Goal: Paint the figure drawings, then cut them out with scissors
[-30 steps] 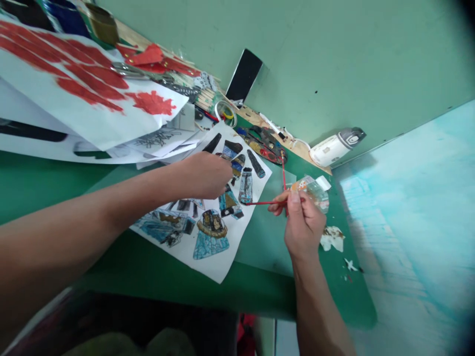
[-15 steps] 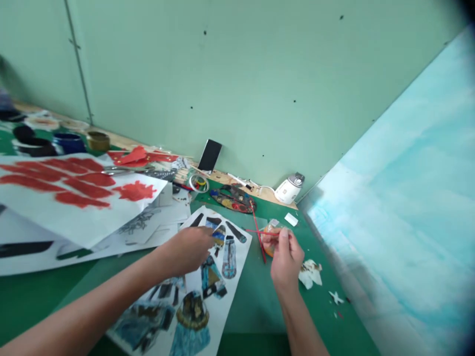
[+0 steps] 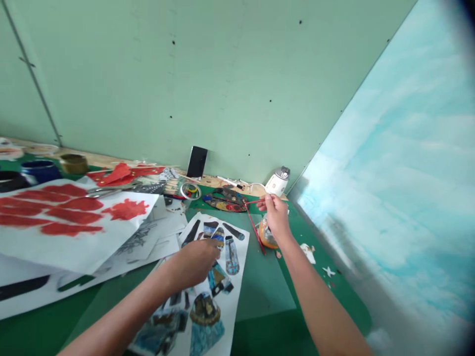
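Observation:
My right hand [image 3: 275,213] pinches a thin red brush [image 3: 254,201], its tip at the edge of the paint-covered palette [image 3: 226,200]. A second red brush [image 3: 255,228] leans from the palette down toward the table. Below my right hand stands an orange-based jar [image 3: 266,234], partly hidden by the hand. My left hand [image 3: 202,258] rests over the white sheet of painted cut-out shapes [image 3: 239,277], its fingers closed near a small blue and yellow piece; whether it grips anything is hidden.
A white sheet with red painted shapes [image 3: 122,237] lies at the left over other papers. Paint jars [image 3: 40,171] stand behind it. A phone [image 3: 197,162] leans on the wall, a white device [image 3: 277,182] stands further right, and a tape roll [image 3: 190,191] lies by the palette.
My right hand has moved from beside the jar up to the palette with the red brush. My left hand stays over the painted sheet. The view has shifted.

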A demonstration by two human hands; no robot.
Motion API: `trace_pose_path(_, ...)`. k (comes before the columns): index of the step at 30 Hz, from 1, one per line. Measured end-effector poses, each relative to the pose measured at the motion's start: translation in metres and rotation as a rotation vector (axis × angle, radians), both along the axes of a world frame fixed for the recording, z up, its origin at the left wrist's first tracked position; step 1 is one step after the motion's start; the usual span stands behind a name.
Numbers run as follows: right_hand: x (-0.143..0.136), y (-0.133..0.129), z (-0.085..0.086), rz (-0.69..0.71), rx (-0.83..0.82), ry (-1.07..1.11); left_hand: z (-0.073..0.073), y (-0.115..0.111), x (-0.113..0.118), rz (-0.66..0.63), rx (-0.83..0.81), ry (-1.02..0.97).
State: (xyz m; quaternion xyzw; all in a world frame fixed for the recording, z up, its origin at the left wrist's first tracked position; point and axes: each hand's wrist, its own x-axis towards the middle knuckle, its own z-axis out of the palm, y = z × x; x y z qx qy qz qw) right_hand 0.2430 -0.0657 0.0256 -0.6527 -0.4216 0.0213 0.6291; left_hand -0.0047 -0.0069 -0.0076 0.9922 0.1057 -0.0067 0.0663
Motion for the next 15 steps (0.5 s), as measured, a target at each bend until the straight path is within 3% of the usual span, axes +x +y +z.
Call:
trace_pose_path(7, 0.009, 0.049, -0.012, -0.016, -0.214, -0.077, 0.011, -0.007, 0.001, -0.017, 0.005, 0.048)
trace_pose_path(15, 0.010, 0.121, -0.027, -0.017, -0.467, -0.152, 0.005, -0.010, 0.000, -0.001, -0.041, 0.083)
